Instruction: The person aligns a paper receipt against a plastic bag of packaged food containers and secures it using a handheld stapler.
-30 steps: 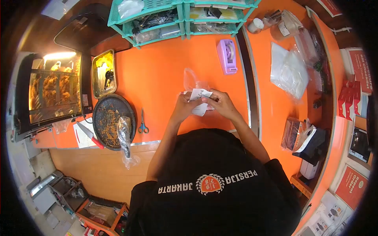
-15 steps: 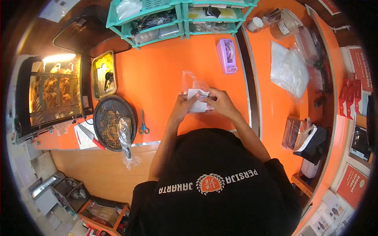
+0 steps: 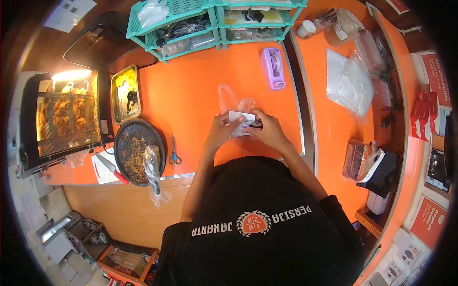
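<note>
My left hand [image 3: 222,129] holds the left side of a white paper slip [image 3: 237,117], thumb laid over it. On the other side, my right hand [image 3: 268,130] has its fingers bent around a small dark object [image 3: 256,123] beside the slip; what it is cannot be made out. A clear plastic bag [image 3: 229,97] sticks up from the orange counter [image 3: 200,76] just beyond both hands. Part of the bag and whatever lies beneath the slip are hidden by the paper and fingers.
A purple tape dispenser [image 3: 272,69] stands beyond my right hand. Scissors [image 3: 174,152], a dark round pan [image 3: 133,164] with crumbs, a red-handled knife [image 3: 112,168] and a metal tray [image 3: 125,102] are at the left. Green racks [image 3: 183,31] stand at the back; plastic bags [image 3: 349,81] lie right.
The paper slip, tilted and narrow earlier, now lies flatter between my hands. My right fingers have shifted, and a dark object shows by them. The view has moved slightly.
</note>
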### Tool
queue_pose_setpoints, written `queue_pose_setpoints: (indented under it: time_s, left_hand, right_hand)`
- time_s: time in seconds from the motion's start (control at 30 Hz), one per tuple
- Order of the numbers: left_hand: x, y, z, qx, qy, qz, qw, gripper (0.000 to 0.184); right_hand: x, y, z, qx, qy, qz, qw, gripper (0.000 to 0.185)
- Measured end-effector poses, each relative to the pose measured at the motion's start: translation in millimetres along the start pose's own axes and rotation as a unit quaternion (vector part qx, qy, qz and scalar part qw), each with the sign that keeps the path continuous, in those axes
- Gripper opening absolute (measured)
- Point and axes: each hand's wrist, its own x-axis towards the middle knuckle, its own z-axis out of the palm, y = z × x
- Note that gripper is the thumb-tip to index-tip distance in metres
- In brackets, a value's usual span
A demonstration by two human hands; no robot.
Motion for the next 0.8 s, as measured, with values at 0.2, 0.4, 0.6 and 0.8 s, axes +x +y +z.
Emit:
queue_pose_setpoints:
  time_s: [0.2, 0.4, 0.6, 0.8]
  left_hand:
    - [2.4, -13.7, 2.1, 0.024, -0.034, 0.053, 0.998, 0.018]
    - [3.5, -23.0, 2.3, -0.008, -0.024, -0.010, 1.000, 0.015]
    - [-9.2, -1.7, 1.6, -0.077, -0.032, -0.014, 0.996, 0.026]
    - [-13.8, -22.7, -8.5, -0.110, -0.019, 0.103, 0.988, 0.032]
  right_hand:
    - [1.1, 8.8, 0.5, -0.117, 0.021, -0.061, 0.991, 0.042]
    - [-4.2, 8.4, 2.4, -0.161, 0.012, -0.068, 0.985, 0.038]
    - [-6.0, 8.8, 13.0, -0.168, 0.034, -0.071, 0.983, 0.037]
    - [-10.1, -12.7, 4.8, -0.229, 0.025, -0.095, 0.968, 0.053]
